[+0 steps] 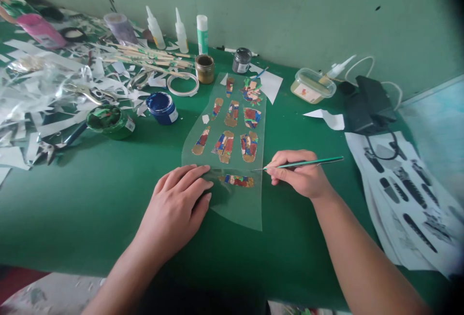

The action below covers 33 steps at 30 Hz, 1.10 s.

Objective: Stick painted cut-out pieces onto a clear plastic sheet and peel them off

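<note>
A clear plastic sheet (pixel 235 208) lies on the green table, bearing several small painted pieces in gold, red, blue and green. My left hand (pixel 179 199) rests flat on the sheet's left edge, fingers stretched out. In my right hand (pixel 299 174) is a thin paintbrush (pixel 322 161) with a green handle, pinched between thumb and fingers. The brush tip points left, just above the right end of the lowest painted strip (pixel 237 180). Whether the tip touches the sheet I cannot tell.
Beyond the sheet stand a gold paint jar (pixel 205 69), a dark grey jar (pixel 241 61) and a blue jar (pixel 162 108). A green paint jar (pixel 110 121) sits left, beside pliers (pixel 47 150) and white scraps (pixel 58 88). Printed papers (pixel 398 199) lie right, near a plastic tub (pixel 312 86).
</note>
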{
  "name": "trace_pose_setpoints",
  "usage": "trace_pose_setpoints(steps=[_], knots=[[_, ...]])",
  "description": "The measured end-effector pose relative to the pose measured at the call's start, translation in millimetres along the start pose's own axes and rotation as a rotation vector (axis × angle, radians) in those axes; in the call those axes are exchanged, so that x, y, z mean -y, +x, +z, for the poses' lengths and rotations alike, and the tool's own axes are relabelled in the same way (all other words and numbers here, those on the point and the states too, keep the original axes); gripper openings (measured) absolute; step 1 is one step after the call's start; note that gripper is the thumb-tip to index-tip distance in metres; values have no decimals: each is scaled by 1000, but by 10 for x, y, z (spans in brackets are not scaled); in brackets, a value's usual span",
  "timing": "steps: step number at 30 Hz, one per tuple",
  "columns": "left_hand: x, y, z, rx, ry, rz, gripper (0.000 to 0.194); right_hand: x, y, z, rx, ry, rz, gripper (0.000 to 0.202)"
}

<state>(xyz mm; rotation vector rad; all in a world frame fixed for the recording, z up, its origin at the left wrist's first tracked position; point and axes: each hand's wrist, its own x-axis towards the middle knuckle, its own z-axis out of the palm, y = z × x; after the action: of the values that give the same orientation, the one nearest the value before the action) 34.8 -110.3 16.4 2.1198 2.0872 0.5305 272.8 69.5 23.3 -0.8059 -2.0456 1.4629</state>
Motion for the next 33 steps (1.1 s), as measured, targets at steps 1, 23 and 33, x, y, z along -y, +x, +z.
trace_pose_setpoints(steps=[1,23,33], knots=[[-3,0,-2,-1,-1,1,19,-2,-2,-11,7,1,5,16],[3,-8,5,-1,-1,-3,20,-50,-25,-169,7,42,48,17],[-18,-2,-8,-22,-16,-6,20,-124,-38,-206,20,93,35,20]])
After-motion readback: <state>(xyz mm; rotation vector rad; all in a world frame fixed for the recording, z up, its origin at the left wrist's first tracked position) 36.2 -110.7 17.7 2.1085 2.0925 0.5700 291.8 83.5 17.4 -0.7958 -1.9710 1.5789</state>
